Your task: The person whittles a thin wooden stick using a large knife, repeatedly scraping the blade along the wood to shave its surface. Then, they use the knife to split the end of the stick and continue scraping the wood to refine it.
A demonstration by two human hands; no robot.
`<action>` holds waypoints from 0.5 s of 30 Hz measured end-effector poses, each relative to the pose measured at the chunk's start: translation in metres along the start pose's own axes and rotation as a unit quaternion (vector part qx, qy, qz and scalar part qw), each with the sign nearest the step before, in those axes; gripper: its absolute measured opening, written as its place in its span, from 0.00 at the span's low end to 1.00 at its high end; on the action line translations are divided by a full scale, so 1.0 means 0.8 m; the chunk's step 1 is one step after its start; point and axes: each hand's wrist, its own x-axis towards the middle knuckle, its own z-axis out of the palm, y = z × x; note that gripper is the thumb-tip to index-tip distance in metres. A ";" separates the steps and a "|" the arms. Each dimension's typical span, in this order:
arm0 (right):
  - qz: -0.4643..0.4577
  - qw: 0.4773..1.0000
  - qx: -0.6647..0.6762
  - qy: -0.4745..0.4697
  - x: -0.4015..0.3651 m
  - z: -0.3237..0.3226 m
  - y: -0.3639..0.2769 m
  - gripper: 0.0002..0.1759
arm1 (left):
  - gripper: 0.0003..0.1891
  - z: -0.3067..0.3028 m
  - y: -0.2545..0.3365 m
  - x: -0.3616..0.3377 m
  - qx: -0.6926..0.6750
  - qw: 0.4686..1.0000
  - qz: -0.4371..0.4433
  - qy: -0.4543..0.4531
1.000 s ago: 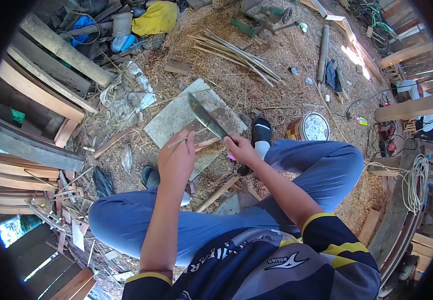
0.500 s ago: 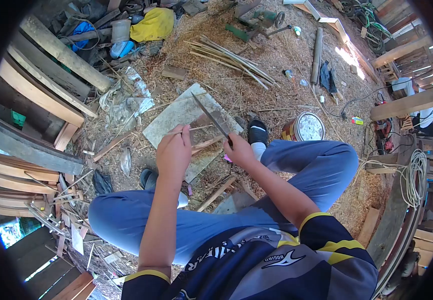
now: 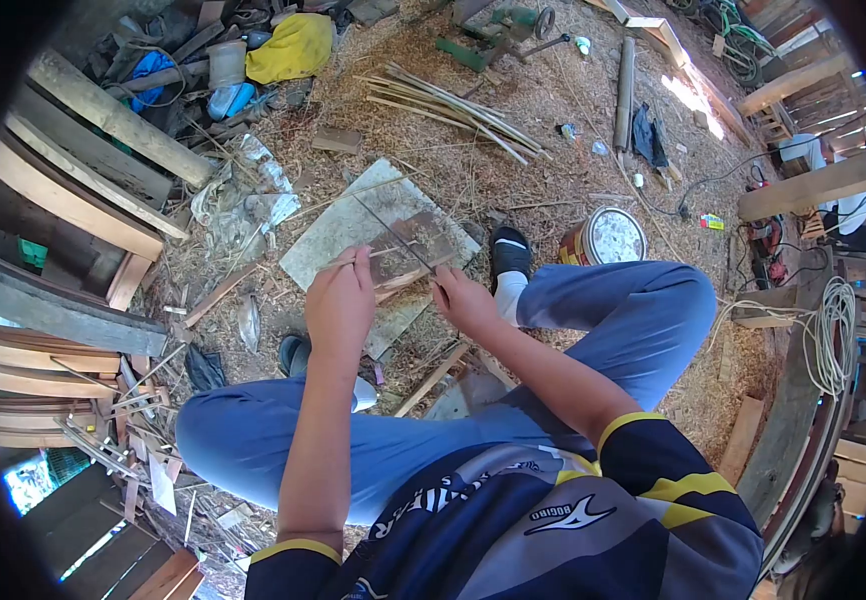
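Observation:
My right hand (image 3: 465, 302) is closed round the handle of a long knife (image 3: 389, 227), its blade pointing away to the upper left and seen nearly edge-on. Between the fingertips of my left hand (image 3: 343, 300) is pinched a thin wooden stick (image 3: 385, 251), which reaches right toward the blade. Both hands are close together above a pale flat board (image 3: 328, 235) on the ground. A brown wood piece (image 3: 433, 235) lies on that board, and a split length of wood (image 3: 405, 284) shows between my hands.
Beyond the board lies a bundle of thin strips (image 3: 453, 115) on shavings. A lidded bucket (image 3: 615, 236) stands beside my right foot (image 3: 510, 253). Curved timbers (image 3: 73, 205) line the left side. A rope coil (image 3: 831, 340) hangs at right, near a cable (image 3: 691, 195).
The knife blade has turned from showing its flat side to nearly edge-on. My right hand has shifted slightly left; my left hand still pinches the stick. The whole view has shifted a little.

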 end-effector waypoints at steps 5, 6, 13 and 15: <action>0.018 1.000 -0.005 -0.007 -0.004 0.013 0.048 0.11 | 0.23 -0.002 0.002 0.001 0.011 1.000 -0.001 -0.005; 0.022 1.000 -0.007 -0.010 -0.003 0.012 0.047 0.11 | 0.23 -0.003 0.004 0.001 0.009 1.000 -0.003 -0.002; -0.008 1.000 0.024 -0.002 -0.016 0.003 0.025 0.11 | 0.26 0.010 -0.005 0.000 -0.013 0.999 -0.036 0.030; 0.013 0.999 0.018 -0.023 -0.024 0.012 0.044 0.11 | 0.25 0.010 -0.010 0.000 -0.009 0.999 -0.028 0.033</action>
